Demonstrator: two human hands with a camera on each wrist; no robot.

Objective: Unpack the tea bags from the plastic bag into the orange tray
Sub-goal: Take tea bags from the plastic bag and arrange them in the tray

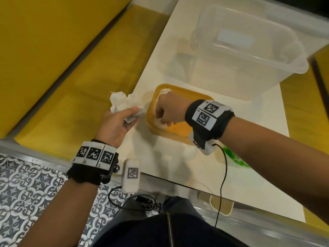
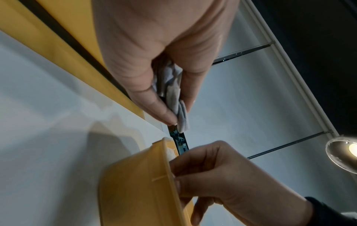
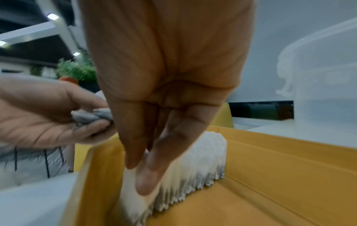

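Observation:
The orange tray [image 1: 179, 130] sits near the left edge of the white table. A row of white tea bags [image 3: 195, 162] stands along its left wall. My right hand [image 1: 166, 111] reaches into the tray and pinches the nearest tea bag [image 3: 133, 197] of that row between thumb and fingers [image 3: 148, 180]. My left hand [image 1: 117, 122] hovers just left of the tray, over the table's edge, gripping a crumpled white bundle [image 1: 122, 101]. In the left wrist view the bundle [image 2: 170, 85] shows between thumb and fingers; I cannot tell whether plastic wraps it.
A large clear plastic bin [image 1: 249, 50] stands behind the tray on the table [image 1: 174, 166]. A yellow bench [image 1: 53, 50] runs along the table's left side. Something green [image 1: 235, 157] lies under my right forearm. Cables hang from both wrist devices.

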